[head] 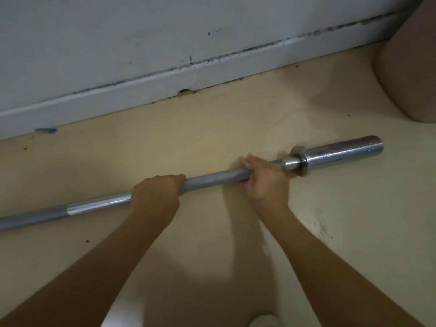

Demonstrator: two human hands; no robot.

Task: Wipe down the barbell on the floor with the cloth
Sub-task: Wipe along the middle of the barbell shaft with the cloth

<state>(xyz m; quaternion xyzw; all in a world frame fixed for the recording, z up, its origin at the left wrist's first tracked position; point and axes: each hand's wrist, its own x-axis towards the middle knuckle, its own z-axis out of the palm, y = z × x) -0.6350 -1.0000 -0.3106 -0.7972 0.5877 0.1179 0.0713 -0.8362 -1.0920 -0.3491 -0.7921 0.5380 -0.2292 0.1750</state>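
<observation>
The long grey steel barbell [212, 179] lies on the cream floor [212, 138] beside the wall [141, 43]; judged heavy, rigid and slick, it is best held at the shaft, where the left hand [155, 192] curls round it and the right hand [266, 180] clamps a pale cloth [245, 163].

We've got a long steel barbell [212, 179] down on the floor [342, 232], running from near left, where it leaves the shot, up to far right. It's mostly dull grey with one shiny band toward the left and a fat chrome sleeve [342, 152] on the right end. The cloth [245, 163] is a pale scrap round the bar just left of the sleeve, mostly hidden in our right hand [266, 182].
</observation>
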